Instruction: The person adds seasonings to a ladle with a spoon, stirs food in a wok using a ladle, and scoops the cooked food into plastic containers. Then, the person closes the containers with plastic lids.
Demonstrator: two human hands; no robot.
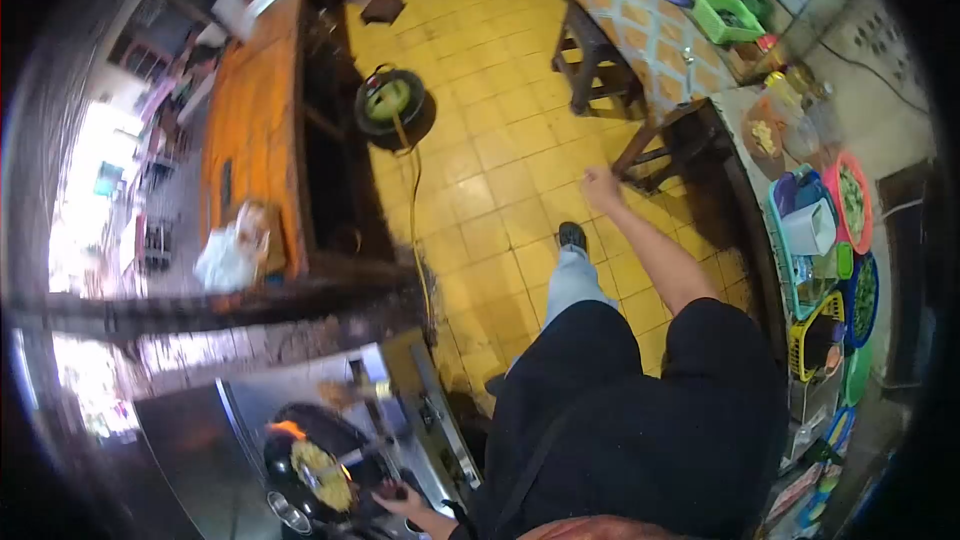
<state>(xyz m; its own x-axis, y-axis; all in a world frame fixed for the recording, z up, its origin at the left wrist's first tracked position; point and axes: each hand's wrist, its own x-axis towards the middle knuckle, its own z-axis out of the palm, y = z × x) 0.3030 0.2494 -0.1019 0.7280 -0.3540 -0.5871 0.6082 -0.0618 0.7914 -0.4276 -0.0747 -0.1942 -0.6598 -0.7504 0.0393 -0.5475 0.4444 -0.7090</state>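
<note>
At the lower left, my left hand (pixel 402 502) is closed around the dark handle of a black wok (pixel 282 462) on the stove. Pale yellow food, perhaps noodles or rice, (pixel 318 468) lies in the wok, and a metal spatula (pixel 350 458) rests in it with its handle over the rim. An orange flame (pixel 288 429) shows at the wok's far edge. My right hand (pixel 601 188) hangs out in front of me above the floor, fingers curled in, with nothing visible in it. It is apart from the counter on the right.
Yellow floor tiles (pixel 480 190) stretch ahead, crossed by a yellow hose (pixel 415 230) from a black tub (pixel 388 102). A wooden counter (pixel 250 110) runs along the left. To the right stand a patterned table (pixel 640 10), a green basket (pixel 728 20) and a red-rimmed bowl of greens (pixel 850 202).
</note>
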